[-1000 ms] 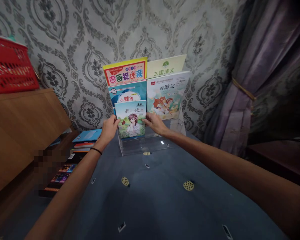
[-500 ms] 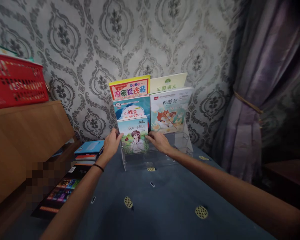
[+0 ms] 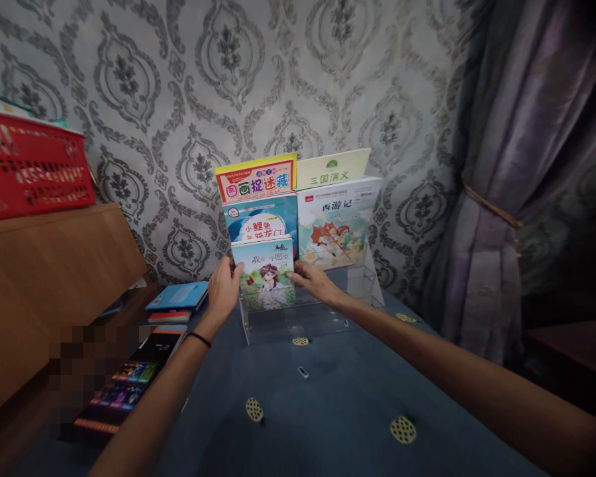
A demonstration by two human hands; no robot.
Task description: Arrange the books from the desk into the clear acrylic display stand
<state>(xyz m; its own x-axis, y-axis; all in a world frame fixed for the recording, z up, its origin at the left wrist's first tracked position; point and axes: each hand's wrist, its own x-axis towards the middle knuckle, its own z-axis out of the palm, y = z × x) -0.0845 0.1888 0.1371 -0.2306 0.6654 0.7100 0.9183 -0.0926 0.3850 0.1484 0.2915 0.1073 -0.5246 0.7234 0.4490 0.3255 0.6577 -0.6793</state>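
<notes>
A small picture book [image 3: 268,281] with a girl and a butterfly on its cover stands in the front tier of a clear acrylic book rack [image 3: 318,324]. My left hand [image 3: 224,286] grips its left edge, thumb on the front. At the right edge, my right hand [image 3: 315,281] pinches the same book. Behind it rises a blue book [image 3: 261,215], and behind that a yellow-and-red book [image 3: 255,177]. To the right stand a book with a fox-like picture [image 3: 335,222] and, at its back, a pale green book [image 3: 332,169].
Several books lie at the left: a blue book [image 3: 176,296] on a pile and a black book [image 3: 124,384] nearer me. Beyond them is a wooden cabinet [image 3: 59,265] bearing a red basket [image 3: 40,165]. A curtain [image 3: 501,199] hangs right. Blue patterned cloth [image 3: 328,411] covers the surface.
Both hands stay at the small book's edges. The book sits about the same in the rack, and the view has shifted slightly.
</notes>
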